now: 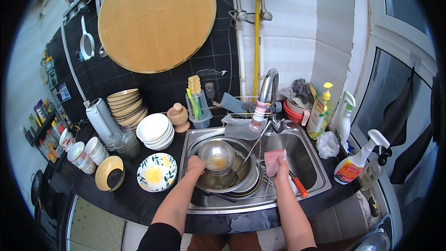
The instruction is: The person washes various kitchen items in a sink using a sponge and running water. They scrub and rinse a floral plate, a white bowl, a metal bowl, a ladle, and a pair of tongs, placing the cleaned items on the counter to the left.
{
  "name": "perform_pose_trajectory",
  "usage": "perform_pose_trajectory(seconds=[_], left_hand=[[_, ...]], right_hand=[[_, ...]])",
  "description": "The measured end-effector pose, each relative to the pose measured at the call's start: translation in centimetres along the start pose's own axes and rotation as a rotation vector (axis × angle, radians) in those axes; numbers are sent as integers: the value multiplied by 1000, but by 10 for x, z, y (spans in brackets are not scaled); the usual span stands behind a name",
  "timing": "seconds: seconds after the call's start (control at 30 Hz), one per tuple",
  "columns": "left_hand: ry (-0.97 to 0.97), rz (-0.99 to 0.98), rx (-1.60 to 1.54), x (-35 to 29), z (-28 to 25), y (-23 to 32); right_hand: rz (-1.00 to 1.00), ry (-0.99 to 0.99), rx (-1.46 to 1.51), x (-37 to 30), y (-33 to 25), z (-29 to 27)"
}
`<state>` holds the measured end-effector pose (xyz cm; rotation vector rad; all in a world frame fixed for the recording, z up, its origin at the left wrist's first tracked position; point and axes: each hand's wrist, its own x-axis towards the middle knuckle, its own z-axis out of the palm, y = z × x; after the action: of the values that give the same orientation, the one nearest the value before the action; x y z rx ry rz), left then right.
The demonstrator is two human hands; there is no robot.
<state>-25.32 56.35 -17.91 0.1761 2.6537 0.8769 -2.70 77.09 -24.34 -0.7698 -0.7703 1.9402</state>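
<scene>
My left hand (pixel 197 164) grips the rim of a small steel bowl (pixel 215 150) and tilts it over a large steel basin (pixel 248 175) in the sink. Some cloudy yellowish liquid shows in the bowl, and murky water stands in the basin. A long-handled utensil (pixel 254 145) leans out of the basin, its lower end under the water. Further right, above the sink, my right hand (pixel 281 169) is closed on a pink and white cleaning cloth (pixel 274 159). Just below that hand is an orange-handled utensil (pixel 299 187); stacked plates (pixel 251 188) lie partly under the basin.
The faucet (pixel 271 81) arches over the sink (pixel 312 160). On the left counter stand a flowered plate (pixel 157 172), stacked white bowls (pixel 155 130), tan bowls (pixel 126 107), cups (pixel 96 149) and a two-tone bowl (pixel 110 173). A soap bottle (pixel 319 111) and spray bottle (pixel 355 162) stand right.
</scene>
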Motion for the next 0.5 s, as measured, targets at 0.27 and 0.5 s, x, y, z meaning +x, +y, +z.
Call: perform_pose_trajectory(seconds=[0.27,0.5], left_hand=[[381,525,305,-25,-15,28],[439,1007,412,-51,-15,28]], right_hand=[[46,-176,-218,-17,-10,12],[-55,-573,-829,-53,-31,43]])
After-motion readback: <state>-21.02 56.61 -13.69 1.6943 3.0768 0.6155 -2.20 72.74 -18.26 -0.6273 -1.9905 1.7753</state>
